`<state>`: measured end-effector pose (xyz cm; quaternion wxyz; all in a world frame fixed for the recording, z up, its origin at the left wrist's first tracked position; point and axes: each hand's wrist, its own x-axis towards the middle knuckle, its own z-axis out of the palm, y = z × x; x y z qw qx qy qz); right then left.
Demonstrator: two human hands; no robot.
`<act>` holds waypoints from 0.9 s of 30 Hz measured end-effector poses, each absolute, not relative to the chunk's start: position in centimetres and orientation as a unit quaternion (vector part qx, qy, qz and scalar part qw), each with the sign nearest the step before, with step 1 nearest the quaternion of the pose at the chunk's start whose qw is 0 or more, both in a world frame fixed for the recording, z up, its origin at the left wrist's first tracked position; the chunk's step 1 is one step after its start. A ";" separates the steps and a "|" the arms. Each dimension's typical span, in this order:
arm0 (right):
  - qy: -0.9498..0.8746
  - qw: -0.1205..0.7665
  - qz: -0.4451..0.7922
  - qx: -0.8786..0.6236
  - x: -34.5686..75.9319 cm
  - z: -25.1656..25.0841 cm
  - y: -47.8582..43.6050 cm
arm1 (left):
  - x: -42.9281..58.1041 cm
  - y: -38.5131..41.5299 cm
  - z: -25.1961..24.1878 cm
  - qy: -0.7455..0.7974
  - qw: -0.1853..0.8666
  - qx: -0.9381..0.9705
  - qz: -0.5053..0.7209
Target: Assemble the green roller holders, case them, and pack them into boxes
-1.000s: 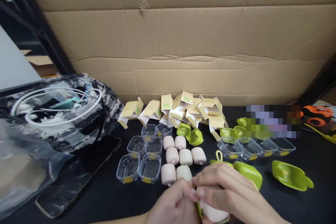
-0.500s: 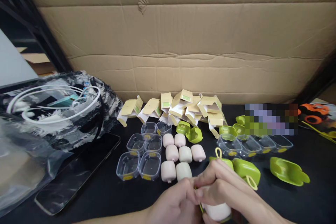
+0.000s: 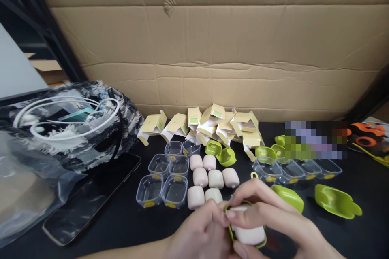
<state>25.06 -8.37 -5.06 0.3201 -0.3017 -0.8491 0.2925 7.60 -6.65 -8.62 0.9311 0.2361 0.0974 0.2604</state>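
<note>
Two hands at near edge, a bit right of ctr, both on the same item. Left hand (image 3: 203,226) pinches the left corner of a green shell (image 3: 261,245) w/ thumb & fingertips. Right hand (image 3: 273,218) has its fingers bent over a pale block (image 3: 251,234), gripping it; block sits in the shell, green rim showing around it. Can't tell how deep it's seated.

Just beyond: 7 pale pcs (image 3: 200,177) in 3 rows, mostly pinkish, a couple greyer, nearest one partly behind left hand. Left of those, 6 clear cups (image 3: 174,190) in 3 pairs, yellow stickers on the near sides. Far side of the pale pcs: 2 small green parts (image 3: 227,156), touching. Behind, approx a row of opened cartons (image 3: 212,119), some piled up, nr the cardboard panel (image 3: 212,40).

Right side: 4 more clear cups (image 3: 290,170) in a line, w/ green pcs (image 3: 265,153) behind. Nearer, a rounded green cover (image 3: 288,198) partly hidden by right hand; farther right, an open notched tray (image 3: 337,201), hollow side up, well apart from it.

Far left of tabletop (image 3: 121,226): fuzzy b/w bag (image 3: 127,117) w/ white cable (image 3: 75,137), plus a dark flat slab (image 3: 91,198).
</note>
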 end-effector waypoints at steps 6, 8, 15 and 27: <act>-0.869 0.334 0.238 -0.278 24.9 -4.8 -8.2 | 7.9 -6.3 -9.7 0.076 0.933 0.264 0.235; -0.870 0.330 0.228 -0.286 24.8 -4.7 -8.2 | 8.0 -6.2 -10.1 0.084 0.931 0.266 0.237; -0.857 0.337 0.227 -0.315 25.6 -3.6 -7.9 | 7.6 -6.1 -8.4 0.080 0.927 0.267 0.251; -0.834 0.378 0.116 -0.385 28.1 -2.5 -4.4 | 6.6 -6.8 -8.2 0.085 0.927 0.278 0.237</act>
